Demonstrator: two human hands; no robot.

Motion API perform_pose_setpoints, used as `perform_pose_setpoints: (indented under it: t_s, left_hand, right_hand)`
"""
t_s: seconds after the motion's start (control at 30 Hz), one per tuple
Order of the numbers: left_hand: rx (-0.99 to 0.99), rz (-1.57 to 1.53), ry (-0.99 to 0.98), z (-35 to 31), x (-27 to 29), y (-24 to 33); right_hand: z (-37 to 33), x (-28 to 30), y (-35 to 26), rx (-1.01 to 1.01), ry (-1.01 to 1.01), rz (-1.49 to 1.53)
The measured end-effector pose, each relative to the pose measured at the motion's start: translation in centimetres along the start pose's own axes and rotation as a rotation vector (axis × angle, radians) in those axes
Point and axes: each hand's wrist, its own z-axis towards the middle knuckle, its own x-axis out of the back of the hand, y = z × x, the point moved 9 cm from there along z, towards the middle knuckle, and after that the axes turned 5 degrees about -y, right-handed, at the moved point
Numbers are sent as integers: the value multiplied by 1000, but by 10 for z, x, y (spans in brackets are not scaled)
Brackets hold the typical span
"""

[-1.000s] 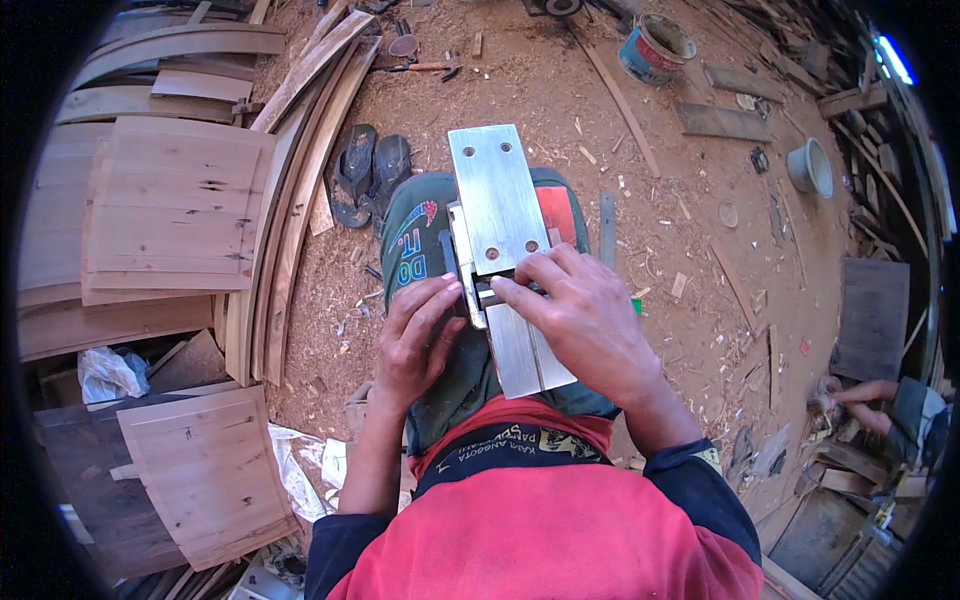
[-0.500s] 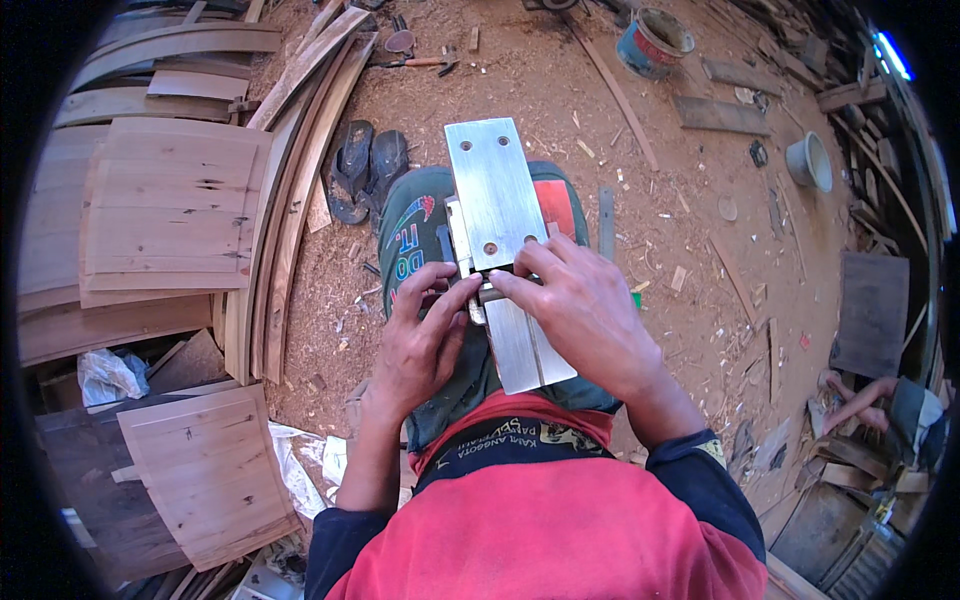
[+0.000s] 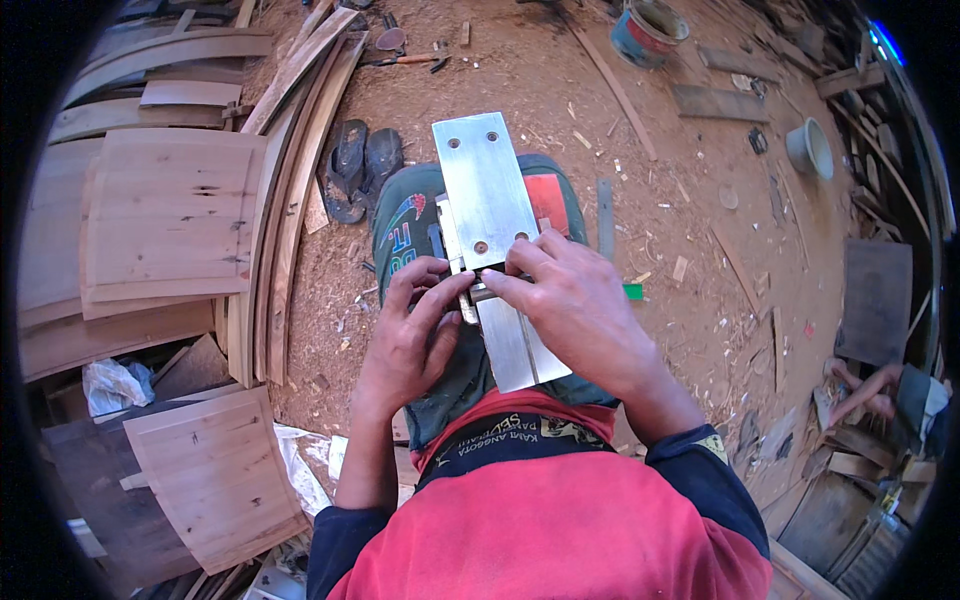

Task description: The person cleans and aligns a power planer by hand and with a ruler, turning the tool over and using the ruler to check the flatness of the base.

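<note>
An electric planer [image 3: 487, 190] lies upside down across my lap, its two bright metal sole plates facing up. Screws sit near the corners of the longer far plate; the shorter near plate [image 3: 507, 345] has a groove along it. My left hand [image 3: 412, 325] has its fingers bent against the planer's left side, fingertips at the gap between the plates. From the right, my right hand [image 3: 570, 300] reaches over, thumb and fingers curled at the same gap and touching the far plate's edge. The fingers hide most of the cutter slot, and any small part there cannot be made out.
Wooden panels [image 3: 175, 210] and long boards [image 3: 305, 200] are stacked at left. Sandals [image 3: 365, 165], a hammer [image 3: 410, 62], a paint-stained bucket [image 3: 648, 38] and a pale pail [image 3: 808, 150] stand or lie on the shaving-strewn floor. Another person's bare leg [image 3: 865, 395] shows at far right.
The whole view has shifted slightly. Both hands stay at the gap between the plates, with only small finger movements.
</note>
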Motion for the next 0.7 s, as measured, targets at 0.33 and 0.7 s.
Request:
perform_pose_setpoints:
  t_s: [0.33, 0.7]
  left_hand:
    - [10, 32, -28, -1, 0, 1]
    - [17, 82, -59, -1, 0, 5]
  right_hand:
    - [0, -2, -1, -25, -14, -3]
    - [-2, -5, -3, -42, -39, -57]
